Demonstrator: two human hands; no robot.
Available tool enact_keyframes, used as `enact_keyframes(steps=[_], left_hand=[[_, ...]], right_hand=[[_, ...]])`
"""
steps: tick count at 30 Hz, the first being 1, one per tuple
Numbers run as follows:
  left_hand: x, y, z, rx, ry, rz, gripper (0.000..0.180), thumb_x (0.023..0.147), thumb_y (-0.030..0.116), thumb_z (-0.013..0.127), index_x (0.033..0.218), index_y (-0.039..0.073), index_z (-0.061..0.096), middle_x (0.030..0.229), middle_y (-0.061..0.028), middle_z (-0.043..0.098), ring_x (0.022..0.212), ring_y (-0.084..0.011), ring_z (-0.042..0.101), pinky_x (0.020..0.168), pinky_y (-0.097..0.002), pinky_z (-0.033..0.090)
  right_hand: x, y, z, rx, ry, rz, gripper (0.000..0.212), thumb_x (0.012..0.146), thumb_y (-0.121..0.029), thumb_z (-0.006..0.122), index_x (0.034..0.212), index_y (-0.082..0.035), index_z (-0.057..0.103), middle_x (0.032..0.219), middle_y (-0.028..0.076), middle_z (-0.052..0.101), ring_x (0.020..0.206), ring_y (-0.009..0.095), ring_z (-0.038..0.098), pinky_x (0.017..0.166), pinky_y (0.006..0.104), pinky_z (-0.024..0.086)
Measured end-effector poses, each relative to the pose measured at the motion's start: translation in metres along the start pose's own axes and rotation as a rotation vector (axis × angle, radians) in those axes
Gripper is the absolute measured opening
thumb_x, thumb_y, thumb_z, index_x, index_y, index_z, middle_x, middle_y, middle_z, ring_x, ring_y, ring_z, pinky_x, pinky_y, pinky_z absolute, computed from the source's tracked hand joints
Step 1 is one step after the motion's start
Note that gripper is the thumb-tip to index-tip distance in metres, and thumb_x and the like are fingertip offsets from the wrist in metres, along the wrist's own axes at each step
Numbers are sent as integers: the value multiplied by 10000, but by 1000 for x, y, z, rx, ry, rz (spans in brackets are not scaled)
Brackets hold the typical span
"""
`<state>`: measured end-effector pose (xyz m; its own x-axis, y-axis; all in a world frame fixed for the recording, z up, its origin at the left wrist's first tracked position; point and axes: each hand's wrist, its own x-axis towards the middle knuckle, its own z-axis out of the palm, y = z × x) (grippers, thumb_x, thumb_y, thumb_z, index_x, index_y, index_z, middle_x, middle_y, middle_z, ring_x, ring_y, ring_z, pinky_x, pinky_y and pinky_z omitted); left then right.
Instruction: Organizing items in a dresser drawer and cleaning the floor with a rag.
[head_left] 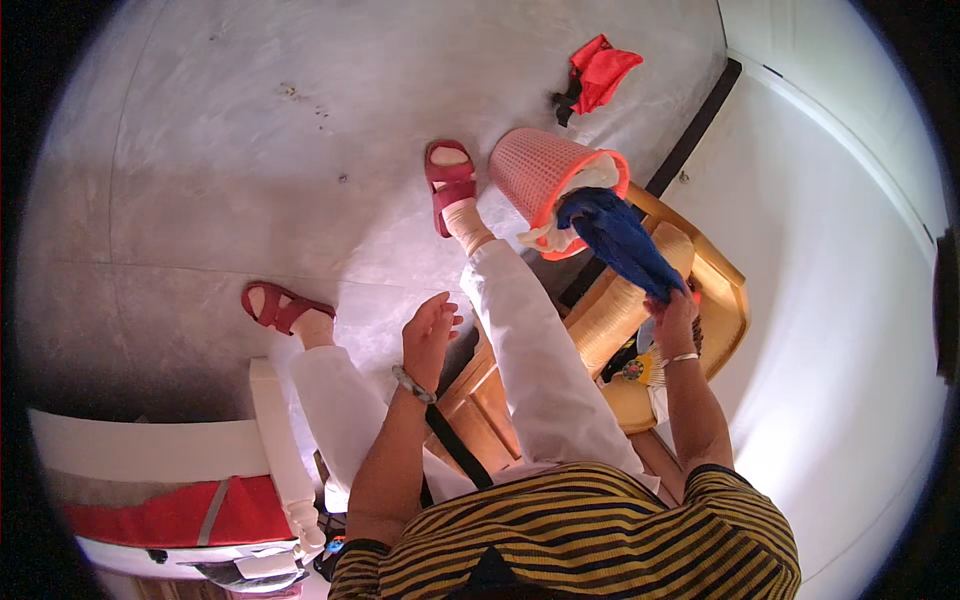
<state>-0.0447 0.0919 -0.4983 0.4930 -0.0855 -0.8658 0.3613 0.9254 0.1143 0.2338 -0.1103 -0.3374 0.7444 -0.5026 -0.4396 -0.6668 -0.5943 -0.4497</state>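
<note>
My right hand [675,322] is closed on one end of a dark blue cloth [622,238]. The cloth stretches away from the hand, and its far end lies at the mouth of a pink-orange perforated plastic basket [540,172]. The basket leans toward me, and pale cloth or lining shows inside its rim. Above my legs hovers my left hand [430,338], open with loosely bent fingers and nothing in it. What kind of cloth the blue piece is, I cannot tell.
A wooden cabinet [735,300] beside the white wall [820,220] holds a roll-shaped tan item [620,310] and a yellow fan-like item [640,370]. Red cloth [605,72] lies on the grey floor [250,130]. White furniture [150,440] stands at lower left.
</note>
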Motion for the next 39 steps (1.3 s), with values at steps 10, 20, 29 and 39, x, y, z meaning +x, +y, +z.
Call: enact_keyframes(steps=[10, 20, 29, 39], left_hand=[[74, -18, 224, 381, -218, 160, 340, 801, 168, 513, 1055, -56, 481, 944, -201, 586, 897, -345, 566, 777, -402, 449], [78, -34, 240, 441, -403, 421, 141, 777, 92, 427, 850, 11, 516, 749, -261, 545, 737, -421, 550, 630, -451, 436], [83, -46, 200, 651, -43, 282, 217, 735, 83, 439, 855, -12, 593, 733, -249, 567, 748, -405, 558, 681, -433, 454], [65, -42, 188, 458, -164, 272, 254, 745, 97, 462, 910, -30, 608, 832, -219, 610, 792, -365, 590, 737, -386, 471]], right_hand=[[-47, 10, 10, -289, -427, -154, 321, 862, -103, 431, 1160, -5, 500, 904, 115, 617, 661, 157, 607, 590, 254, 502], [74, -4, 54, -287, -496, 173, 236, 854, -169, 494, 982, 0, 599, 825, 52, 619, 728, 118, 588, 636, 228, 466], [97, 13, 23, 22, -344, -69, 98, 820, -79, 516, 782, -20, 584, 708, 21, 564, 586, 108, 512, 562, 237, 438], [105, 44, -23, -419, -276, 14, 137, 802, -133, 541, 801, -18, 616, 679, 20, 566, 588, 112, 540, 523, 258, 466]])
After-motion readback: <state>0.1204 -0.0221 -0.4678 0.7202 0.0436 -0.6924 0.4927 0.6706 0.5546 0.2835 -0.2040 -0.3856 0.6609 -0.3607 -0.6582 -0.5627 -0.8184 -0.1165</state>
